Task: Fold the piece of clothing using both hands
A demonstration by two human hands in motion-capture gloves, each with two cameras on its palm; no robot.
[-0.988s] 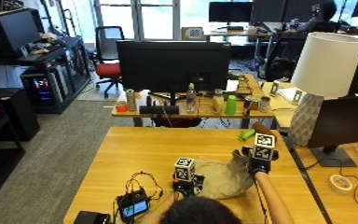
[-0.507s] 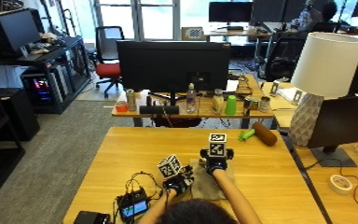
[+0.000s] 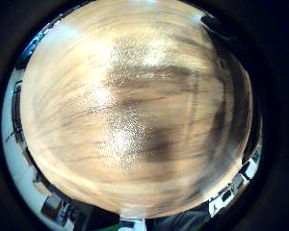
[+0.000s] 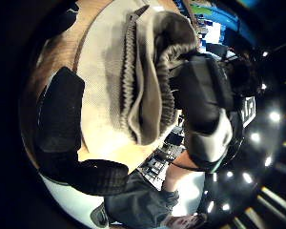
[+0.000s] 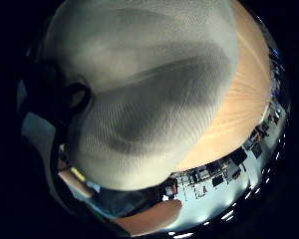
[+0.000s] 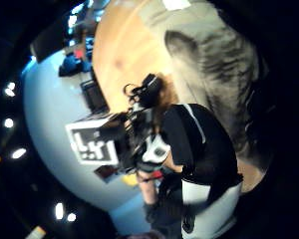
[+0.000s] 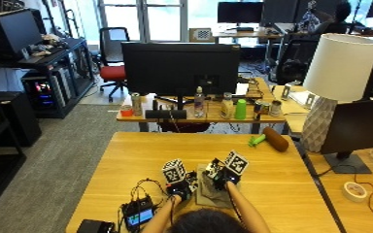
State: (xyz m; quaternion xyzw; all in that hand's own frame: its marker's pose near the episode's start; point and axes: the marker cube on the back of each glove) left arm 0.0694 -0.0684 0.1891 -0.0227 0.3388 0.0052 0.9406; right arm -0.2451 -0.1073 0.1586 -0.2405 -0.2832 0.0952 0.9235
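From the outside view, one grey-beige garment point(image 7: 207, 194) lies bunched near the tabletop's point(image 7: 141, 160) near edge, between both gloved hands. The left hand point(image 7: 180, 190) and right hand point(image 7: 220, 180) sit close together at the cloth; no writing is readable.

In the left thumb side palm view, the left hand's fingers point(image 4: 62, 124) rest curled on the cloth beside its ribbed hem point(image 4: 131, 76).

In the right little finger side palm view, the cloth fills the picture; whether the right hand's fingers pinch it, I cannot tell.
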